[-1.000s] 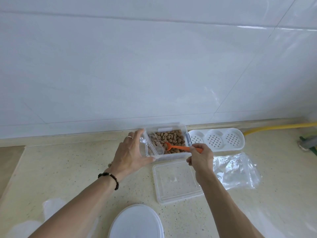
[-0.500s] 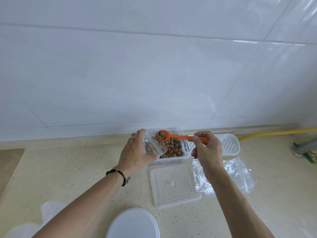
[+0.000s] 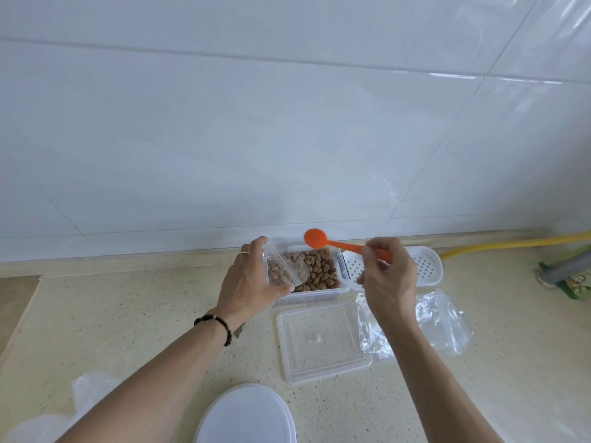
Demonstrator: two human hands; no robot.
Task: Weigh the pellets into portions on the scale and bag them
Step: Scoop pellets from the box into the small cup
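Observation:
A clear plastic box (image 3: 310,297) of brown pellets (image 3: 321,271) stands by the wall. My left hand (image 3: 249,284) grips a small clear bag (image 3: 287,270) with pellets in it, held open over the box's left end. My right hand (image 3: 388,276) pinches the handle of an orange spoon (image 3: 323,239). The spoon's bowl is tipped up above the box's far edge, its back towards me. I cannot see whether pellets are in the bowl.
The box's clear lid (image 3: 323,338) lies in front of it. Empty clear bags (image 3: 438,321) lie to the right, a white perforated tray (image 3: 425,266) behind them. A white round lid (image 3: 246,417) sits at the near edge. A yellow hose (image 3: 511,243) runs along the right wall.
The spoon rose out of the box with pellets, went to the bag's mouth, and now stands tipped up higher. The bag holds more pellets. My left hand kept its place.

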